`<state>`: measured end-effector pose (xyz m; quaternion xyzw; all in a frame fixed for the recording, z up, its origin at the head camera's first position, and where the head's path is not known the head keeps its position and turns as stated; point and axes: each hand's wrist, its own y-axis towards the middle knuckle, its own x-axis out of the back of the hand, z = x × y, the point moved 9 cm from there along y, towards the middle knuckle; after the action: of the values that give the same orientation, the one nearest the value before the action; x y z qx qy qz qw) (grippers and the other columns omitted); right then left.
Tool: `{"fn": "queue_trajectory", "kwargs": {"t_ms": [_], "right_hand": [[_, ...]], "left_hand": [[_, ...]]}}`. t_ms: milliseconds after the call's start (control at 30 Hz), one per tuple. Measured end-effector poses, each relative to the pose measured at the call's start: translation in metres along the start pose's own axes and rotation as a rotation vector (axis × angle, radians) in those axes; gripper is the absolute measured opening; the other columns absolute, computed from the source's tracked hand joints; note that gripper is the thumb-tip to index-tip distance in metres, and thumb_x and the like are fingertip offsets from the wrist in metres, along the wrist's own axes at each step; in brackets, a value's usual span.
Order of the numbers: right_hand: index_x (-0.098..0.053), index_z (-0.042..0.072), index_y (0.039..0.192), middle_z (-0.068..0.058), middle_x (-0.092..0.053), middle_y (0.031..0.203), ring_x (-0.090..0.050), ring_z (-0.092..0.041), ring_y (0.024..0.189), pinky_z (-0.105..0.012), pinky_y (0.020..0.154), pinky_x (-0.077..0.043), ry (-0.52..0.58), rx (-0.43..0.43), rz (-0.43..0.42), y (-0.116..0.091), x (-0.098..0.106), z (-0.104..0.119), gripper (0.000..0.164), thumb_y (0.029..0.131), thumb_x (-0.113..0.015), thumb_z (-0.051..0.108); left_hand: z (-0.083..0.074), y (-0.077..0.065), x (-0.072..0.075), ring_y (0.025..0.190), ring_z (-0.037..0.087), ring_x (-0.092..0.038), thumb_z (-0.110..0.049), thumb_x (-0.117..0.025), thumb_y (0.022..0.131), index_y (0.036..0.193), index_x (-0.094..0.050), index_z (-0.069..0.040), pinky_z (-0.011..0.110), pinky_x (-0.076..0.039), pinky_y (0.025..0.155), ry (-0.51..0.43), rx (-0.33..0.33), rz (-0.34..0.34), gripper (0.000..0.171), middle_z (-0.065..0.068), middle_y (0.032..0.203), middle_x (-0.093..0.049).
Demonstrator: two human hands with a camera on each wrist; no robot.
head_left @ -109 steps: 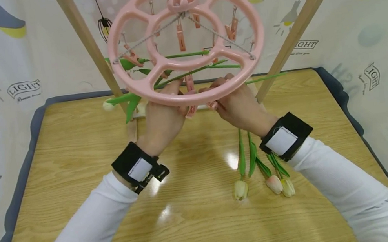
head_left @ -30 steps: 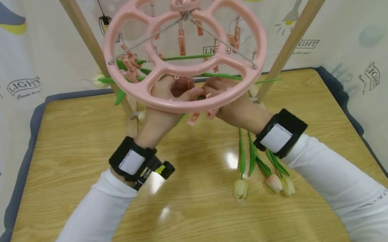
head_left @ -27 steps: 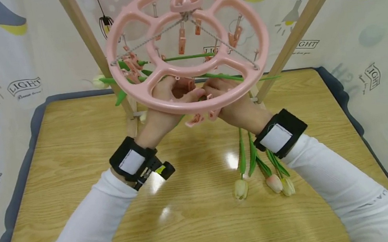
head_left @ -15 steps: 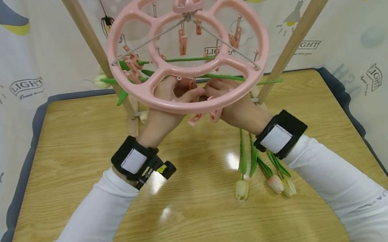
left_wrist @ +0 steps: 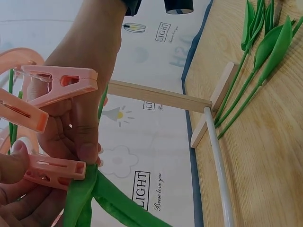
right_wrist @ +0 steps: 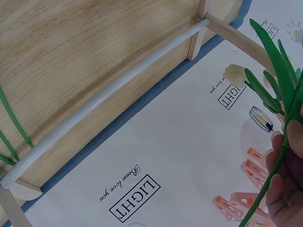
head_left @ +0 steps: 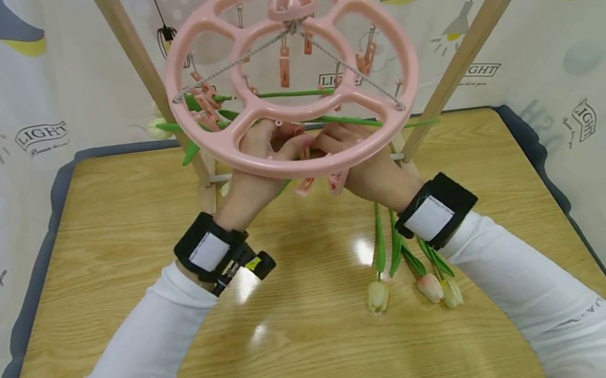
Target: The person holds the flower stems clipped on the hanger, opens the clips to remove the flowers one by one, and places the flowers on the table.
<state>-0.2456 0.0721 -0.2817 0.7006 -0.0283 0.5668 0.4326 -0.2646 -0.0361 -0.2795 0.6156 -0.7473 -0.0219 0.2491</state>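
In the head view my left hand and right hand meet beneath the front rim of a round pink hanging clip rack. In the left wrist view, my left thumb and fingers pinch a pink clothespin, whose jaws lie at the leaf base of an artificial tulip. My right hand's fingers pinch that tulip just above the leaves. The right wrist view shows its green stem between fingertips; its flower head is not clearly visible. Other clothespins dangle from the rack.
Several tulips lie on the wooden table, right of centre. Other tulips hang sideways in the rack, with a green stem crossing behind it. Wooden posts stand either side, joined low by a white rod.
Since the earliest frame both hands have drawn together under the rim, and the left-side tulip has shifted back and left. Over the last second the hands barely move; a clothespin now shows between them.
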Motion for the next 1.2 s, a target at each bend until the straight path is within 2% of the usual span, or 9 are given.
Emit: {"fn": "queue_trajectory", "kwargs": {"t_ms": [100, 267, 533, 900, 1067, 1200], "right_hand": [[-0.07, 0.008, 0.101, -0.01, -0.07, 0.098, -0.063, -0.026, 0.094, -0.037, 0.09, -0.049, -0.007, 0.01, 0.023, 0.0003, -0.0019, 0.0014, 0.014, 0.097, -0.057, 0.004], [-0.069, 0.008, 0.101, -0.009, -0.07, 0.097, -0.062, -0.025, 0.091, -0.037, 0.085, -0.048, 0.001, 0.035, 0.015, 0.0008, -0.0005, 0.0054, 0.014, 0.097, -0.056, 0.002], [-0.069, 0.008, 0.1, -0.009, -0.07, 0.095, -0.06, -0.024, 0.089, -0.037, 0.084, -0.047, 0.033, 0.038, 0.021, 0.002, -0.0006, 0.0065, 0.014, 0.097, -0.056, 0.003], [-0.07, 0.005, 0.099, -0.011, -0.07, 0.097, -0.062, -0.026, 0.091, -0.036, 0.084, -0.051, 0.105, 0.015, 0.029, 0.0031, 0.0017, 0.0048, 0.011, 0.094, -0.061, 0.002], [-0.07, 0.005, 0.1, -0.012, -0.07, 0.097, -0.063, -0.026, 0.091, -0.037, 0.084, -0.052, 0.107, 0.008, 0.053, 0.0033, 0.0, 0.0049, 0.011, 0.095, -0.06, 0.002], [-0.069, 0.005, 0.098, -0.012, -0.069, 0.095, -0.061, -0.026, 0.088, -0.036, 0.083, -0.051, 0.088, 0.031, 0.065, 0.0012, -0.002, 0.0061, 0.013, 0.095, -0.058, -0.001]], "left_hand": [[-0.0012, -0.0004, 0.0012, 0.072, 0.022, -0.061, -0.014, -0.063, 0.097, 0.093, -0.062, -0.003, 0.027, -0.05, 0.066, 0.004, -0.019, -0.003, 0.012, 0.012, 0.08, -0.064], [-0.0004, -0.0007, 0.0025, 0.071, 0.025, -0.06, -0.017, -0.06, 0.099, 0.094, -0.062, -0.002, 0.026, -0.048, 0.064, 0.04, -0.008, -0.002, 0.015, 0.013, 0.08, -0.064], [-0.0005, -0.0007, 0.0054, 0.062, 0.019, -0.054, -0.018, -0.059, 0.099, 0.087, -0.058, -0.004, 0.027, -0.042, 0.056, 0.097, 0.011, -0.015, 0.019, 0.013, 0.074, -0.062], [0.0019, 0.0006, 0.0056, 0.072, 0.026, -0.061, -0.015, -0.061, 0.098, 0.104, -0.064, -0.001, 0.027, -0.047, 0.063, 0.112, 0.051, -0.013, 0.016, 0.013, 0.083, -0.066], [0.003, 0.0, 0.0059, 0.07, 0.022, -0.06, -0.016, -0.061, 0.098, 0.101, -0.063, -0.002, 0.027, -0.047, 0.062, 0.133, 0.052, -0.018, 0.015, 0.013, 0.082, -0.066], [0.0045, -0.0003, 0.0055, 0.073, 0.02, -0.062, -0.014, -0.061, 0.098, 0.106, -0.064, -0.002, 0.026, -0.048, 0.064, 0.13, 0.064, -0.022, 0.016, 0.013, 0.088, -0.069]]}}
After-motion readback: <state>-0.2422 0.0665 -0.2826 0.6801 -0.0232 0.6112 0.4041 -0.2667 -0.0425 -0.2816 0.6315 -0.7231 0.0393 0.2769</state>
